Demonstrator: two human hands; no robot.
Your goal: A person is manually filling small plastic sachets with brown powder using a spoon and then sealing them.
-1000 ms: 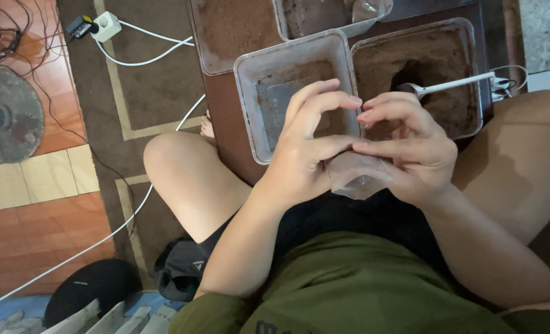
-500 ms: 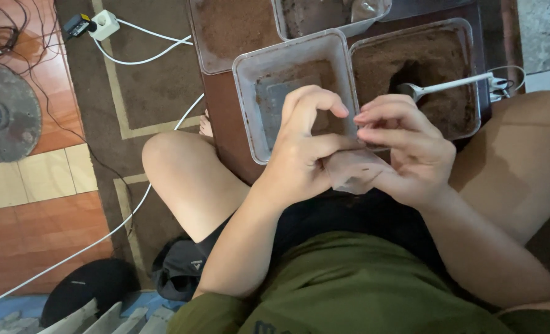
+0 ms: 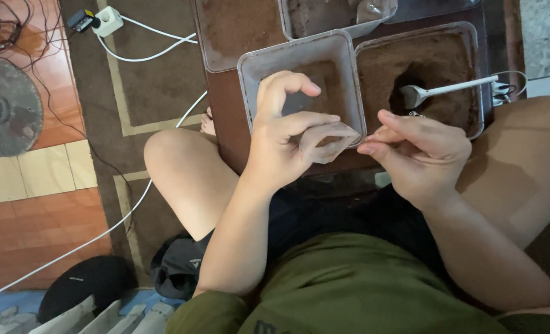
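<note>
My left hand [image 3: 284, 139] pinches a small clear plastic bag [image 3: 325, 139] between thumb and fingers, with the index finger arched above it. My right hand [image 3: 420, 154] grips the bag's right edge with its fingertips. Both hands hover over the near edge of a low brown table [image 3: 225, 117]. Behind them stand a clear plastic tub [image 3: 250, 68] with a thin layer of brown powder and a second tub [image 3: 476, 74] full of brown powder. A white spoon [image 3: 448, 89] lies dug into the second tub.
Two more tubs [image 3: 225, 31] of brown powder sit at the table's far side. White cables and a plug block [image 3: 108, 21] cross the brown rug on the left. A fan [image 3: 6, 105] stands on the wooden floor, and a dark cap [image 3: 83, 287] lies near my left knee.
My hands have drawn apart slightly, stretching the small bag between them. My left index finger has lifted off the bag and arched up.
</note>
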